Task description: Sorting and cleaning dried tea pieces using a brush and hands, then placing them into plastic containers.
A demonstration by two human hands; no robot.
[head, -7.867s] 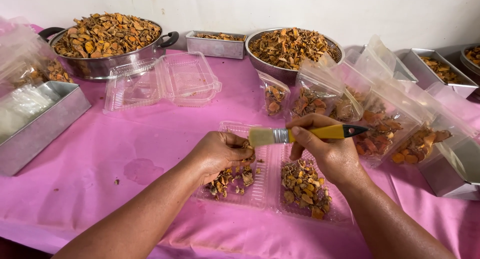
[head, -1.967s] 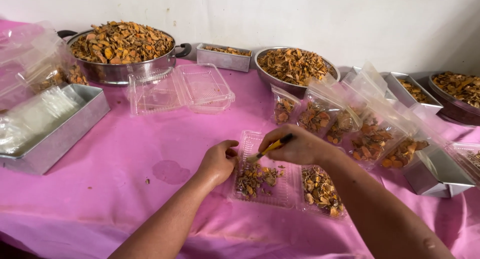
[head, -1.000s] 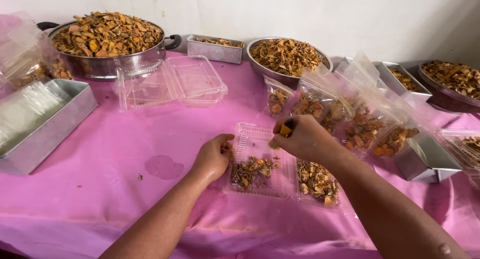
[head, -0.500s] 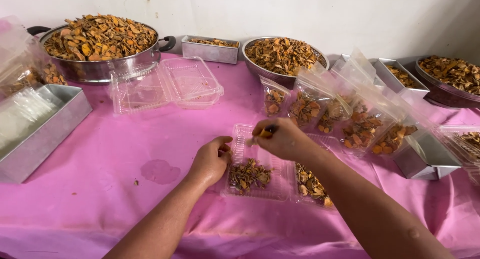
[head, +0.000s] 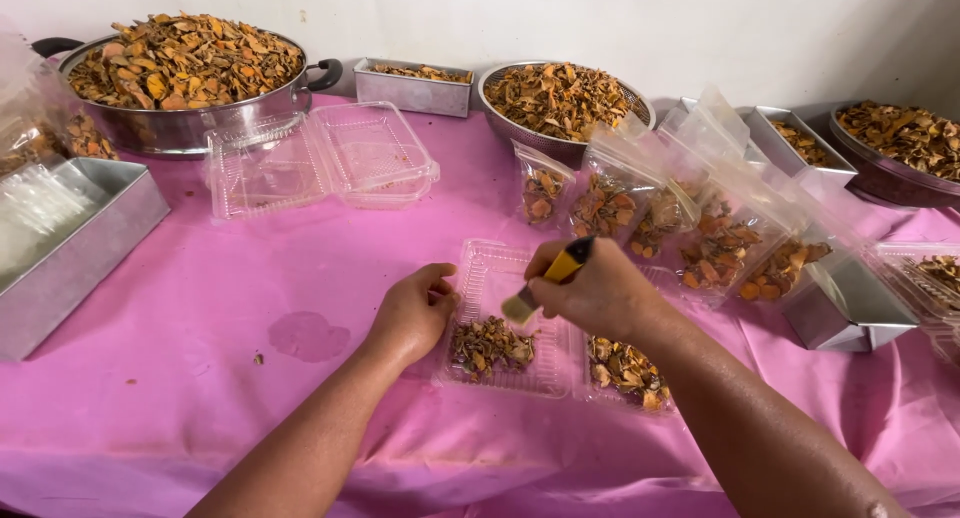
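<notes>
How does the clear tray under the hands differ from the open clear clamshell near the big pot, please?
The tray under the hands holds dried orange-brown pieces; the open clamshell looks nearly empty. The left hand touches the tray's edge, while the clamshell lies untouched, apart. Both are clear plastic on the pink cloth.

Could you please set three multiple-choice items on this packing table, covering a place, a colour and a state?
1. Where does the left hand rest?
A. on the big steel pot
B. at the edge of the clear hinged plastic tray of dried orange slices
C. in the grey metal tin

2. What colour is the tablecloth?
A. pink
B. green
C. white

3. How does the right hand hold the yellow-handled brush?
A. lying loose
B. in a closed grip, bristles down over the tray
C. bristles up

Answers: B, fingers touch the tray's left rim; A, the cloth is pink; B, fingers wrap the handle.
</notes>
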